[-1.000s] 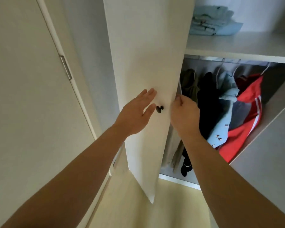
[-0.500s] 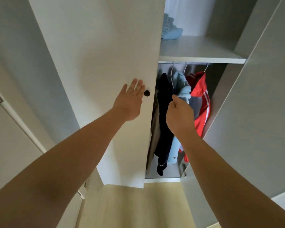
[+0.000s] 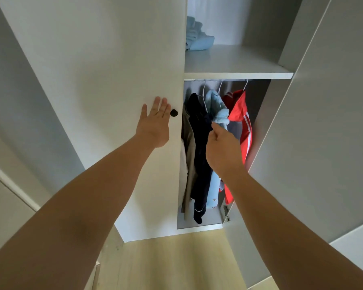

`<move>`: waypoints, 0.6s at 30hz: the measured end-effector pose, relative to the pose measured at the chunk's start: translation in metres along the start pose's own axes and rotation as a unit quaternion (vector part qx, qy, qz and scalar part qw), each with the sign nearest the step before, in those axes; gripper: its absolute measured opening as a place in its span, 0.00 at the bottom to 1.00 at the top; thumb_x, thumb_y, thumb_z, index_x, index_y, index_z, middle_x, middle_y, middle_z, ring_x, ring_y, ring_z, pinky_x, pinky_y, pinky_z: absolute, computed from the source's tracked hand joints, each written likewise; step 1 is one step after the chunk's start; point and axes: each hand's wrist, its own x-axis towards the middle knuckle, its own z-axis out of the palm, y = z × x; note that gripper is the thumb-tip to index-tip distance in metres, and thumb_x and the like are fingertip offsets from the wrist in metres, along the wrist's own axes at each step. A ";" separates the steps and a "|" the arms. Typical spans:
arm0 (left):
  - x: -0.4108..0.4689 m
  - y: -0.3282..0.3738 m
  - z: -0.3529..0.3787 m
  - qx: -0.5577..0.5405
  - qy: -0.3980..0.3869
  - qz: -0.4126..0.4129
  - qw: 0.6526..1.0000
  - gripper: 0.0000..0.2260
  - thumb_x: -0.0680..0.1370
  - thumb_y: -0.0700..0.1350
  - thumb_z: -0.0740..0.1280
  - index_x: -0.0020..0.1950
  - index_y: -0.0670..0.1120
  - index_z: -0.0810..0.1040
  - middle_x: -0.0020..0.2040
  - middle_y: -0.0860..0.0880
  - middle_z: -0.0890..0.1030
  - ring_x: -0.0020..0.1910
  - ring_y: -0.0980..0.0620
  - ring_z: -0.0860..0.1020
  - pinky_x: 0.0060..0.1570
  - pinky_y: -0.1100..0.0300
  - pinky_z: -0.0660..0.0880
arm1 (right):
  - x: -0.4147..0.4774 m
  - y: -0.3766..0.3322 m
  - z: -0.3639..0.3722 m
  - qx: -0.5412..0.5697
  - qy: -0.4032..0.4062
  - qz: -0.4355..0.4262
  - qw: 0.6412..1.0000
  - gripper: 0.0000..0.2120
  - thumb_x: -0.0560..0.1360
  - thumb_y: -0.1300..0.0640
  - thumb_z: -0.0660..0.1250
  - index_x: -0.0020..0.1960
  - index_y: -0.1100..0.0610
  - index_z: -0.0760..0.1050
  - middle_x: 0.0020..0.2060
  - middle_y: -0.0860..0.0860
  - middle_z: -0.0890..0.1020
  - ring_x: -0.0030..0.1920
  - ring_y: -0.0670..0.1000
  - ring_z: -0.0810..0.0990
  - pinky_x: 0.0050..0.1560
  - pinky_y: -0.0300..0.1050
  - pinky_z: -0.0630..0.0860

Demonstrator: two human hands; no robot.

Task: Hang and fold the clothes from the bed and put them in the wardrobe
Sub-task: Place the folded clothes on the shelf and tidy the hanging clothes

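Two doors framed the wardrobe's opening. On the left door [image 3: 105, 80], the left hand [image 3: 154, 124] lay flat with fingers straight and together, palm against the panel just beside the black knob [image 3: 173, 113]. It gripped nothing, and looked placed to push the door shut rather than pull it.

Past the door's edge, four garments hung from wire hangers [image 3: 204, 88] on the rail [image 3: 218, 79] under the shelf [image 3: 239, 65]: a beige piece [image 3: 189, 147], a dark navy one [image 3: 199, 143], a light blue one [image 3: 215, 189] and a red jacket [image 3: 238, 109]. They hung close together, which would let the doors close freely. Above them, a folded pile of light blue clothes [image 3: 197, 38] sat at the shelf's left end.

The right hand [image 3: 221, 145] was raised in front of the blue garment with fingers curled; whether they pinched its cuff or held nothing could not be told. Further right stood the right door [image 3: 323, 122], swung wide. With clothes hung and folded inside, the task looked nearly done, with closing up the likely step in hand.
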 end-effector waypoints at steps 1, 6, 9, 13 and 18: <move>0.000 0.002 -0.001 0.000 -0.005 -0.005 1.000 0.36 0.79 0.41 0.55 0.82 0.45 0.37 0.82 0.47 0.35 0.80 0.46 0.32 0.79 0.39 0.42 | 0.001 0.002 -0.001 -0.001 0.006 -0.002 1.000 0.17 0.84 0.61 0.54 0.70 0.61 0.71 0.51 0.57 0.82 0.42 0.52 0.76 0.45 0.46 0.74; -0.016 0.039 -0.017 -0.044 0.041 0.036 0.998 0.36 0.79 0.43 0.60 0.83 0.42 0.44 0.83 0.44 0.49 0.82 0.44 0.46 0.80 0.45 0.46 | -0.002 0.020 -0.019 0.027 0.040 0.017 0.999 0.19 0.84 0.57 0.54 0.72 0.51 0.72 0.44 0.49 0.80 0.41 0.47 0.79 0.47 0.45 0.77; -0.042 0.093 -0.024 -0.195 0.074 0.137 0.968 0.29 0.79 0.41 0.61 0.81 0.47 0.60 0.73 0.46 0.73 0.72 0.44 0.69 0.72 0.52 0.65 | -0.008 0.047 -0.041 0.043 0.108 0.037 0.993 0.14 0.82 0.58 0.55 0.59 0.50 0.78 0.38 0.45 0.79 0.37 0.38 0.79 0.39 0.35 0.72; -0.072 0.162 -0.035 -0.330 0.080 0.229 0.912 0.18 0.82 0.42 0.61 0.71 0.51 0.77 0.64 0.52 0.81 0.63 0.51 0.77 0.65 0.62 0.69 | -0.024 0.092 -0.075 0.088 0.221 0.106 0.965 0.19 0.81 0.58 0.59 0.70 0.51 0.73 0.62 0.50 0.81 0.59 0.50 0.79 0.55 0.38 0.71; -0.095 0.227 -0.058 -0.398 0.073 0.326 0.854 0.13 0.82 0.42 0.62 0.63 0.49 0.82 0.58 0.52 0.84 0.58 0.52 0.80 0.59 0.55 0.76 | -0.052 0.140 -0.125 0.090 0.459 0.178 0.866 0.25 0.71 0.66 0.65 0.67 0.58 0.67 0.62 0.54 0.68 0.60 0.57 0.71 0.62 0.48 0.68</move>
